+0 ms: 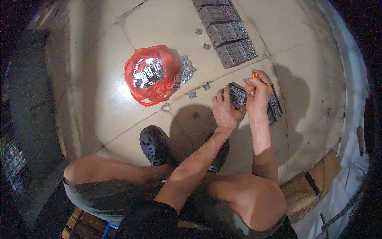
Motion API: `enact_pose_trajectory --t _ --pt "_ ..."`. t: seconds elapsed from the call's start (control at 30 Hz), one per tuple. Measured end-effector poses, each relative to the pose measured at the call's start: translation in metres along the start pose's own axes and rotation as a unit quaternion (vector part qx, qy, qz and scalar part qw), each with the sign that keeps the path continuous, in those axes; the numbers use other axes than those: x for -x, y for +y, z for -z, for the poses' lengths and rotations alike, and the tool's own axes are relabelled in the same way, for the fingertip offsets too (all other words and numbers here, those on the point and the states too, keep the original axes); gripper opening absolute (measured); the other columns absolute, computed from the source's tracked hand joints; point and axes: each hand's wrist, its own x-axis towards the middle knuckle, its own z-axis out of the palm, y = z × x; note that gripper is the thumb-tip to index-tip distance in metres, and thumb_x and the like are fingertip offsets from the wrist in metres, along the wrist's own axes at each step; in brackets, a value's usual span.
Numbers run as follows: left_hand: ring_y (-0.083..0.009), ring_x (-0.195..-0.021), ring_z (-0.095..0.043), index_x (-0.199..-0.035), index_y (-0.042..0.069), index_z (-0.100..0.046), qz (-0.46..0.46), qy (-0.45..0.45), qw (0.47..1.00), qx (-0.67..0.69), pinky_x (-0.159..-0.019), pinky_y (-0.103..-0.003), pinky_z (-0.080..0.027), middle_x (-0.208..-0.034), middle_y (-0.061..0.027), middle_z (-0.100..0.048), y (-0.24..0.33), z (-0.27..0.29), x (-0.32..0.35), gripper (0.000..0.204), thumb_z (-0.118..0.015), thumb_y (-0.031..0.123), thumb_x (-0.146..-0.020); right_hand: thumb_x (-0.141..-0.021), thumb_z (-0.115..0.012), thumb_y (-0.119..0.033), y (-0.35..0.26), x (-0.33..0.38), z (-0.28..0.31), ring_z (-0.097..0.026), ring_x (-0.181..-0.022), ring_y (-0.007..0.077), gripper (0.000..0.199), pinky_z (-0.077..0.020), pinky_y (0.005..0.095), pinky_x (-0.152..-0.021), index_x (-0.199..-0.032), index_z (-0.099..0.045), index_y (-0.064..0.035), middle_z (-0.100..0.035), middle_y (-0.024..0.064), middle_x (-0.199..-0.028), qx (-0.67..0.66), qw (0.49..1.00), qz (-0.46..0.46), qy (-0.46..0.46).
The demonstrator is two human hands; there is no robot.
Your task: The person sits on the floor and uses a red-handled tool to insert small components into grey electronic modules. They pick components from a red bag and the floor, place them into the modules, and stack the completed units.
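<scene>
Far to the left of the fingers lay a red bag [148, 75] of small metal clips, with loose clips [184, 73] spilled just beside it. The left hand [225, 112] pressed down on a dark metal block [238, 95], fingers together and flat on its near end, steadying it on the floor [103, 107]. The right hand [258, 92] was clenched round an orange-handled tool [255, 74], whose tip was hidden behind the fingers at the block's top. The step looked like fastening work on this block. The next move would call for keeping the block pinned while the tool turned. Beyond the fingers stood a row of blocks [227, 34].
</scene>
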Motion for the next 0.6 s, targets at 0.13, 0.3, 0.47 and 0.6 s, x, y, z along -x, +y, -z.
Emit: enact_pose_trajectory --t 0.13,0.3,0.47,0.6 --pt "-0.043 -0.113 -0.052 -0.147 0.001 -0.043 -0.021 0.019 1.0 0.001 -0.096 -0.051 -0.051 -0.133 -0.0221 -0.052 0.0 0.002 0.001 0.096 -0.086 0.019 -0.063 -0.079 -0.06 0.005 0.002 -0.001 0.002 -0.036 -0.054 0.0051 0.033 -0.0265 0.0223 -0.05 -0.112 -0.062 0.0041 -0.045 -0.0042 -0.068 -0.027 1.0 -0.01 0.005" --pt "-0.042 -0.117 -0.05 -0.15 -0.001 -0.04 0.032 -0.03 0.999 0.006 -0.099 -0.051 -0.05 -0.138 -0.0215 -0.049 0.009 0.01 0.001 0.098 -0.086 0.019 -0.066 -0.081 -0.058 -0.001 -0.005 -0.002 0.01 -0.039 -0.061 0.0073 0.037 -0.0303 0.023 -0.057 -0.117 -0.062 0.0042 -0.05 -0.0001 -0.075 0.052 0.993 -0.013 -0.105" --pt "-0.0417 -0.119 -0.052 -0.146 0.001 -0.046 0.018 -0.051 0.998 -0.013 -0.1 -0.049 -0.048 -0.138 -0.0202 -0.053 0.006 0.025 0.002 0.088 -0.086 0.022 -0.071 -0.085 -0.059 -0.007 -0.037 -0.014 0.023 -0.046 -0.07 0.0117 0.04 -0.0378 0.0278 -0.068 -0.123 -0.061 0.0039 -0.057 0.0034 -0.084 0.113 0.962 -0.034 -0.245" --pt "-0.0369 -0.103 -0.065 -0.125 -0.001 -0.065 -0.049 0.104 0.99 0.08 -0.093 -0.046 -0.052 -0.109 -0.0193 -0.069 -0.032 0.062 -0.03 0.045 -0.079 0.017 -0.086 -0.1 -0.057 -0.011 -0.06 -0.011 0.01 -0.063 -0.095 0.0188 0.024 -0.049 0.0356 -0.094 -0.121 -0.061 0.0019 -0.068 0.0091 -0.101 0.072 0.963 0.014 -0.259"
